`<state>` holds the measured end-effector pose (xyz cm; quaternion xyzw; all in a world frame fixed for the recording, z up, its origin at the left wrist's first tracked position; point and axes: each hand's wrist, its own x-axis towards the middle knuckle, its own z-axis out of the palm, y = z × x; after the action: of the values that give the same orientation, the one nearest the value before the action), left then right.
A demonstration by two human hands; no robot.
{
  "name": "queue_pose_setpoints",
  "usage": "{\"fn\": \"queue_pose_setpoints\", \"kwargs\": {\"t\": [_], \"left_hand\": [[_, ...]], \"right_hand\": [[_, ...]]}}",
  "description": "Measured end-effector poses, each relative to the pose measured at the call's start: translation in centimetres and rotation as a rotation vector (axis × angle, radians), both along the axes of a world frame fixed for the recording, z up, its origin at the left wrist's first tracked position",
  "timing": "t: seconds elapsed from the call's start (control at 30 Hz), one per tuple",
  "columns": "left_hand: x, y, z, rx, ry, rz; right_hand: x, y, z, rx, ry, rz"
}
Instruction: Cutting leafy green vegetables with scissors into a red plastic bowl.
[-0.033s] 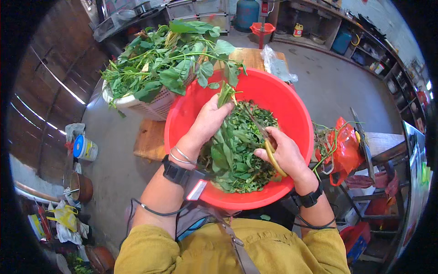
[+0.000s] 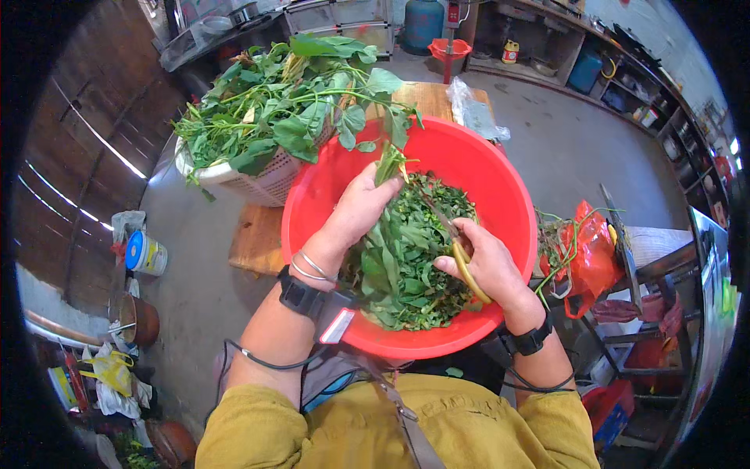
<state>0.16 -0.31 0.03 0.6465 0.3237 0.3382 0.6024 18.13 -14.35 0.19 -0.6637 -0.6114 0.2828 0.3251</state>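
A bunch of leafy green stems (image 2: 388, 162) is gripped in my left hand (image 2: 361, 205), cut ends up and leaves hanging down. My right hand (image 2: 492, 264) is closed around scissors (image 2: 469, 275) with yellow handles. Their dark blades point up and left, toward the stem ends; whether they touch the stems I cannot tell. Both hands are over a large red basin (image 2: 509, 195), in front of me. Cut green leaves and stem pieces (image 2: 426, 293) cover its bottom.
Behind the basin to the left, a pale slatted basket (image 2: 266, 178) overflows with uncut greens (image 2: 293, 117). A wooden board (image 2: 254, 244) lies under the basin and basket, with a clear plastic bag (image 2: 473, 113) at its far right. A red plastic bag (image 2: 591, 258) sits at the right.
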Motion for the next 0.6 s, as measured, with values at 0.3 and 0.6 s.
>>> {"fn": "queue_pose_setpoints", "kwargs": {"t": [0.3,0.6], "left_hand": [[0.0,-0.8,-0.7,0.077,0.170,-0.305],[-0.1,-1.0,0.6,0.077,0.194,-0.416]], "right_hand": [[-0.5,0.1,0.0,0.026,0.035,-0.017],[-0.2,-0.2,0.2,0.047,-0.008,-0.009]]}}
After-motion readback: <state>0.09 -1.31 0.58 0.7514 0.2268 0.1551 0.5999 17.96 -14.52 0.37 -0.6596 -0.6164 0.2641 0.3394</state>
